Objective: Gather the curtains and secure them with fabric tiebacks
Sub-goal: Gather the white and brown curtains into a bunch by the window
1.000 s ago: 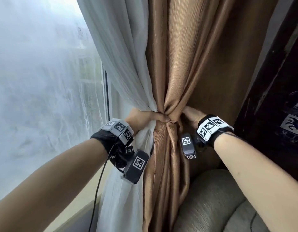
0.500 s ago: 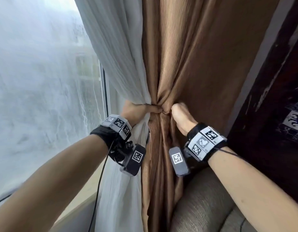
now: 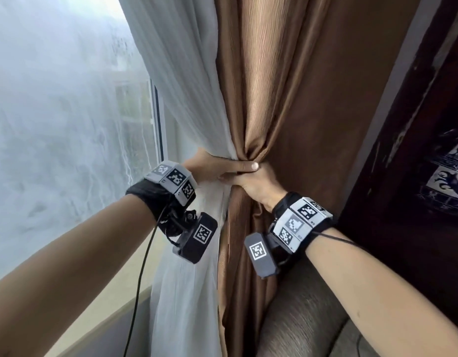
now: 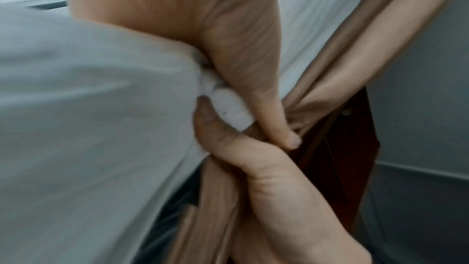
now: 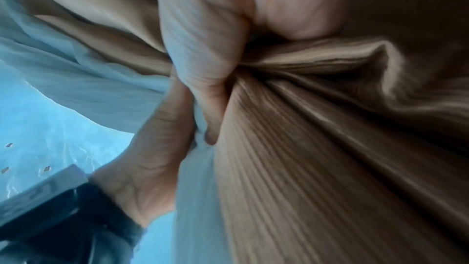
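A white sheer curtain (image 3: 176, 86) and a ribbed brown curtain (image 3: 287, 99) are bunched together at waist height. My left hand (image 3: 230, 168) wraps the bunch from the window side, thumb lying across its front. My right hand (image 3: 251, 182) grips the same bunch just below, touching the left hand. In the left wrist view the left thumb (image 4: 256, 91) presses down on a white fold (image 4: 230, 107), with the right hand (image 4: 269, 178) curled around the brown curtain (image 4: 355, 57). The right wrist view shows the brown curtain's folds (image 5: 330, 148) fanning from the right hand's grip. I cannot make out a separate tieback.
Frosted window glass (image 3: 55, 124) and its sill (image 3: 107, 313) fill the left. A grey-brown upholstered chair (image 3: 307, 318) sits below the right arm. A dark wooden cabinet (image 3: 416, 176) stands at the right. A black cable (image 3: 143, 266) hangs from the left wrist.
My right hand has come from the far right side of the bunch round to its front, ending under the left thumb. The left hand kept its grip.
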Available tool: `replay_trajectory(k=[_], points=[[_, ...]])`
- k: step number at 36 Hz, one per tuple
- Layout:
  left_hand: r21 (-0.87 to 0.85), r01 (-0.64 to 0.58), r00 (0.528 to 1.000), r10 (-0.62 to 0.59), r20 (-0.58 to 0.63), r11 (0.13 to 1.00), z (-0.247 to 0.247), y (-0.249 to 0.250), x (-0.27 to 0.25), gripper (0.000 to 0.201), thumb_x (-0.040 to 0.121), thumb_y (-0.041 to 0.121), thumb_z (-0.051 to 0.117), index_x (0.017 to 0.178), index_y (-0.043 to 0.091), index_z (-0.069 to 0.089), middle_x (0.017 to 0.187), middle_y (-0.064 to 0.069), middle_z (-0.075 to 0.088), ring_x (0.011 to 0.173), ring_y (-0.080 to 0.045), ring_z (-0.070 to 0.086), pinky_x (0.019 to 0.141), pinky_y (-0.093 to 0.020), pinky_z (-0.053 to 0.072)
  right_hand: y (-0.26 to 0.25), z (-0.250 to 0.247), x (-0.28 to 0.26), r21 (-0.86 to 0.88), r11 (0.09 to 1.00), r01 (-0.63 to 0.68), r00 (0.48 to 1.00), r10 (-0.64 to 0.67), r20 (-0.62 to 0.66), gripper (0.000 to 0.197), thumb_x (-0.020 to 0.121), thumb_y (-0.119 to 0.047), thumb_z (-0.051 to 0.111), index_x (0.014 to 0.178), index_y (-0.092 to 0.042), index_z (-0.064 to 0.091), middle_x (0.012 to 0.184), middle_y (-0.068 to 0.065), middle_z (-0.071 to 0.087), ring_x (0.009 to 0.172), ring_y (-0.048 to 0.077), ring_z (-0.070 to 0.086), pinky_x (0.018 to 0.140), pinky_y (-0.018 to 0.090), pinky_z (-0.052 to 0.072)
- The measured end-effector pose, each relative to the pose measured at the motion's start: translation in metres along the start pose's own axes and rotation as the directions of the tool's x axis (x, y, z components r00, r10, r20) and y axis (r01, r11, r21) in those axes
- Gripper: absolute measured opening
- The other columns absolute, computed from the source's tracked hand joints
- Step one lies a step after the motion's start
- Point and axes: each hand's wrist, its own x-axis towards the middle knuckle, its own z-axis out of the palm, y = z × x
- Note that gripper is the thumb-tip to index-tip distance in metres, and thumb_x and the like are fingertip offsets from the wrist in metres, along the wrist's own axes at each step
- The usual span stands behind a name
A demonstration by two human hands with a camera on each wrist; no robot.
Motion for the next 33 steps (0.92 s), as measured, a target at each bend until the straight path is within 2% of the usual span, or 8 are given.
replay_trajectory(k=[6, 9, 12, 20, 23, 26, 29, 33], points=[[0.041, 0.040, 0.927, -0.022, -0.375, 0.998, 0.012, -0.002, 0.007, 0.125, 0.003, 0.071, 0.086, 0.115, 0.020, 0.065, 0.108, 0.006, 0.070, 0.104, -0.010, 0.066, 0.094, -0.032, 0.055, 0.004, 0.008, 0.003, -0.045, 0.998, -0.048, 0.996, 0.044, -0.073, 0.023, 0.071, 0.010, 0.076, 0.090, -0.001, 0.072, 0.091, 0.006, 0.070, 0.081, 0.014, 0.064, 0.077, 0.026, 0.054], [0.016, 0.002, 0.942, 0.004, -0.336, 1.000, 0.013, 0.007, 0.008, 0.102, 0.020, 0.052, 0.097, 0.112, 0.019, 0.067, 0.107, 0.007, 0.071, 0.105, -0.010, 0.065, 0.096, -0.031, 0.053, 0.008, 0.012, 0.008, 0.051, 0.995, -0.087, 0.996, 0.088, -0.034, 0.037, 0.070, 0.012, 0.077, 0.101, -0.003, 0.066, 0.093, 0.003, 0.070, 0.085, 0.011, 0.068, 0.078, 0.019, 0.056], [-0.031, 0.052, 0.953, -0.058, -0.298, 0.998, 0.012, 0.015, 0.011, 0.067, 0.043, 0.025, 0.099, 0.103, 0.016, 0.072, 0.098, 0.007, 0.074, 0.098, -0.009, 0.068, 0.087, -0.025, 0.052, 0.008, 0.011, 0.013, 0.095, 0.993, -0.075, 0.997, 0.077, -0.022, 0.055, 0.066, 0.014, 0.078, 0.117, 0.001, 0.063, 0.113, 0.011, 0.070, 0.104, 0.022, 0.068, 0.090, 0.032, 0.056], [-0.090, 0.060, 0.898, -0.093, -0.429, 0.994, 0.008, 0.010, 0.023, 0.055, 0.053, 0.014, 0.094, 0.103, 0.011, 0.072, 0.098, -0.002, 0.074, 0.092, -0.018, 0.070, 0.084, -0.030, 0.056, 0.009, -0.009, 0.021, 0.134, 0.952, -0.275, 0.950, 0.248, 0.188, 0.050, 0.053, -0.004, 0.082, 0.100, 0.003, 0.066, 0.096, 0.013, 0.075, 0.095, 0.027, 0.070, 0.093, 0.039, 0.055], [-0.108, 0.042, 0.885, -0.087, -0.458, 0.993, 0.005, 0.011, 0.024, 0.063, 0.056, 0.013, 0.093, 0.114, 0.009, 0.067, 0.106, -0.002, 0.071, 0.095, -0.019, 0.067, 0.078, -0.027, 0.052, 0.008, -0.017, 0.029, 0.298, 0.884, -0.361, 0.925, 0.298, 0.237, 0.034, 0.047, -0.005, 0.055, 0.077, 0.011, 0.060, 0.070, 0.017, 0.066, 0.065, 0.029, 0.062, 0.071, 0.032, 0.054], [-0.105, 0.038, 0.879, -0.083, -0.470, 0.994, 0.007, 0.011, 0.024, 0.066, 0.060, 0.013, 0.092, 0.119, 0.010, 0.062, 0.109, -0.001, 0.066, 0.097, -0.018, 0.061, 0.082, -0.025, 0.047, 0.004, -0.025, 0.036, 0.384, 0.834, -0.397, 0.916, 0.387, 0.108, 0.007, 0.064, -0.012, 0.049, 0.067, -0.010, 0.055, 0.060, 0.003, 0.058, 0.056, 0.019, 0.052, 0.052, 0.021, 0.043], [-0.119, 0.052, 0.876, -0.103, -0.471, 0.991, 0.008, 0.011, 0.024, 0.074, 0.058, 0.015, 0.093, 0.124, 0.009, 0.059, 0.115, -0.003, 0.065, 0.105, -0.021, 0.061, 0.092, -0.029, 0.049, 0.024, -0.038, 0.055, 0.301, 0.893, -0.335, 0.908, 0.391, -0.150, 0.019, 0.090, -0.018, 0.045, 0.077, -0.012, 0.058, 0.088, 0.001, 0.064, 0.081, 0.016, 0.057, 0.058, 0.014, 0.045], [-0.138, 0.046, 0.894, -0.103, -0.437, 0.989, 0.006, 0.011, 0.023, 0.068, 0.059, 0.013, 0.093, 0.119, 0.010, 0.059, 0.112, -0.001, 0.064, 0.104, -0.020, 0.060, 0.092, -0.029, 0.048, 0.046, -0.056, 0.081, 0.109, 0.925, -0.364, 0.897, 0.379, -0.226, 0.028, 0.073, -0.034, 0.054, 0.094, -0.017, 0.061, 0.113, 0.002, 0.058, 0.103, 0.016, 0.053, 0.079, 0.028, 0.042]])
